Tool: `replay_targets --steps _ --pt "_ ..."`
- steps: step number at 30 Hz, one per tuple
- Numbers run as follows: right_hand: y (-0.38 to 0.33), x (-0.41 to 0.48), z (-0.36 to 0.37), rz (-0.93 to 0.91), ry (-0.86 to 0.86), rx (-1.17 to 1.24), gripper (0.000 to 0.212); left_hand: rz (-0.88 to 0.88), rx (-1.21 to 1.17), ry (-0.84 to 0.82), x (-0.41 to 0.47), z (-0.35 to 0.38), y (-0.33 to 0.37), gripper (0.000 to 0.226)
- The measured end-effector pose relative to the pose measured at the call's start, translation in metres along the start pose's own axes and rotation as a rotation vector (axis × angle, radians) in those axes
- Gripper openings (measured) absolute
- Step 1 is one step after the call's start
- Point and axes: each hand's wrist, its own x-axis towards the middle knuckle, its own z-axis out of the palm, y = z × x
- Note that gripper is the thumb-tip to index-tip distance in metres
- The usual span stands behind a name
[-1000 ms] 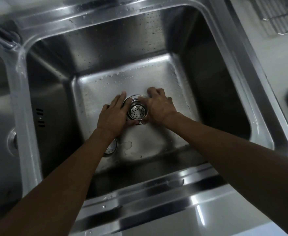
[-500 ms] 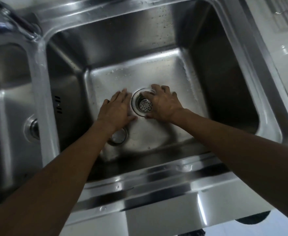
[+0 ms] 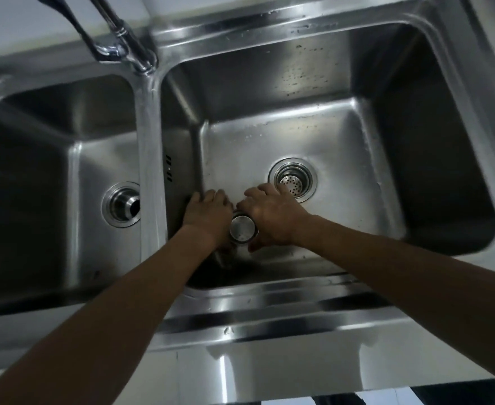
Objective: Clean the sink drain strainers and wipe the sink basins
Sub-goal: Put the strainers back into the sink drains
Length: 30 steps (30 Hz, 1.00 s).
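Note:
In the right basin [image 3: 342,135] a perforated strainer [image 3: 291,182] sits seated in its drain. Near the basin's front left corner a second round steel strainer cup [image 3: 242,229] lies with its smooth flat face toward me. My left hand [image 3: 208,217] presses against its left side with fingers curled. My right hand [image 3: 272,217] wraps its right side, thumb below it. The left basin [image 3: 50,171] has an open drain [image 3: 122,204] with no strainer visible in it.
A chrome tap [image 3: 117,33] rises behind the divider [image 3: 150,141] between the basins. Water drops speckle the right basin's back wall. The sink's steel front rim [image 3: 269,314] runs below my forearms.
Both hands left the seated strainer at the drain and moved toward the front left corner, closing around the loose steel cup. The view shifted, bringing the left basin and tap into sight.

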Motion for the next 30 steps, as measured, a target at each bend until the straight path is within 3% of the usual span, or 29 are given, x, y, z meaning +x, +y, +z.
replay_targets --steps 8,12,21,30 --pt "0.003 -0.007 -0.009 -0.002 0.07 -0.014 0.082 -0.019 -0.143 0.111 -0.002 0.006 0.005 0.075" --pt "0.017 -0.022 -0.033 0.064 0.127 0.057 0.084 -0.013 -0.276 0.271 -0.008 -0.01 0.002 0.072" --pt "0.026 -0.056 -0.131 0.12 0.317 -0.07 0.089 0.021 -0.476 0.656 -0.05 -0.079 -0.005 0.089" --pt "-0.064 -0.011 -0.197 -0.019 0.455 -0.149 0.091 -0.154 -0.472 0.756 -0.124 -0.078 -0.102 0.089"
